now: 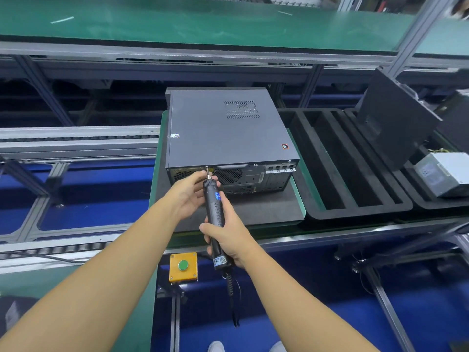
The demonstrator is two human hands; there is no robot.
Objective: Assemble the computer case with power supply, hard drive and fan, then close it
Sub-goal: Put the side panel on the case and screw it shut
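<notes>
1. Button box (183, 266), yellow with a green push-button, at 6 o'clock below the tabletop's (155, 179) near edge.
2. Right hand (228, 241): grip wrapped full round the lower body of the electric screwdriver (214, 212). A coiled cord hangs from the tool's tail.
3. Left hand (191, 191): grip pinched narrow round the tool's nose, fingertips just beside the bit.
4. Computer case (228, 130): lies flat on a dark mat (253, 209) on the tabletop, cover on, rear ports facing me. The bit meets the rear face at its upper edge, about 7 o'clock of the lid. I cannot tell whether a screw sits under it. I judge this a closing screw, late in the task.
5. Foam tray (350, 161), slotted, at 3 o'clock of the case. A loose panel (396, 123) leans at 2 o'clock, with a silver power supply (444, 174) beyond the tray.
6. Green conveyor (203, 21) at 12 o'clock.

Hazards, as I judge them:
- The tool is tilted off the screw axis, so the thread could cross or the bit jump out.
- A jumping bit could scar the cover or nip the left fingertips.
- Too hard a push could slide the case toward 12 o'clock.
- The cord could snag the button box.
</notes>
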